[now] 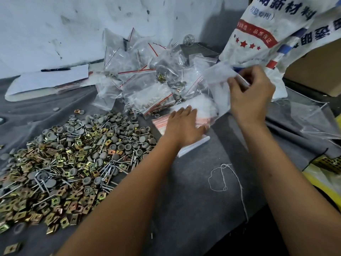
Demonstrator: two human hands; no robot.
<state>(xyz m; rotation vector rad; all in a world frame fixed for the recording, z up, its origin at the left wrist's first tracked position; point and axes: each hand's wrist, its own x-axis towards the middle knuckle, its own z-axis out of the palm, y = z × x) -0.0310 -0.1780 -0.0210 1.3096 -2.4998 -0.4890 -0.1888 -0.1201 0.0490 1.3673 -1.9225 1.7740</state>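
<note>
My left hand lies flat with straight fingers on a stack of empty zip bags with red seal strips. My right hand is raised above that stack and pinches one clear empty zip bag by its edge. A wide pile of brass square nuts, grey caps and screws covers the grey cloth at the left. Behind the stack lies a heap of filled zip bags.
A white woven sack with blue and red print hangs at the upper right. A white sheet with a black pen lies at the back left. Clear plastic film and a loose white string lie at the right.
</note>
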